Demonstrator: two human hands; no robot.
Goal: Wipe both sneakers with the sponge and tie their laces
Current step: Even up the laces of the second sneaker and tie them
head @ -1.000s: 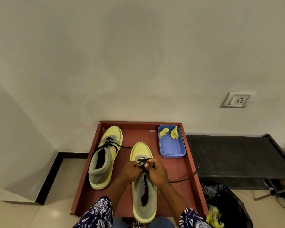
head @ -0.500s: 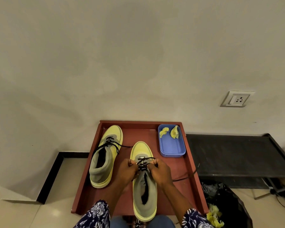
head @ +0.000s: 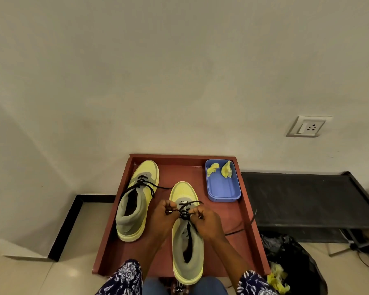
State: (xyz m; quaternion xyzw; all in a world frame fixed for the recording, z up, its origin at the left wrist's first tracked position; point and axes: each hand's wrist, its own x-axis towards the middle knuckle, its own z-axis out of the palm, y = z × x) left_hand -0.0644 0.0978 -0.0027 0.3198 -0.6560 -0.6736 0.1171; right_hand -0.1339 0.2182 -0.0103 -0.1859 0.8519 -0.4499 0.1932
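- Plain pale wall [head: 179, 71] fills the upper view, with a wall socket [head: 307, 126] to the right; below it a red-brown tray [head: 249, 209] with a raised rim sits against the wall on a light tiled floor [head: 41, 277].
- Two yellow-and-grey sneakers lie on the tray, toes toward the wall: the left sneaker [head: 136, 201] near the tray's left rim, the right sneaker [head: 186, 241] in the middle, its heel reaching the near edge.
- Left hand [head: 163, 218] and right hand [head: 207, 220] sit over the right sneaker's tongue, each with fingers curled, pinching part of its black lace [head: 184, 209].
- One loose lace end [head: 239, 228] trails right across the tray floor toward the right rim.
- The left sneaker's lace [head: 143, 185] is loose, one end stretching toward the other sneaker's toe.
- A blue tub [head: 223, 188] holding yellow sponge pieces [head: 219, 170] stands in the far right corner, just beside the rim.
- Bare tray floor shows between the sneakers and right of the hands.
- A dark low table [head: 307, 199] adjoins the tray's right side; a black bag [head: 294, 258] lies below it.
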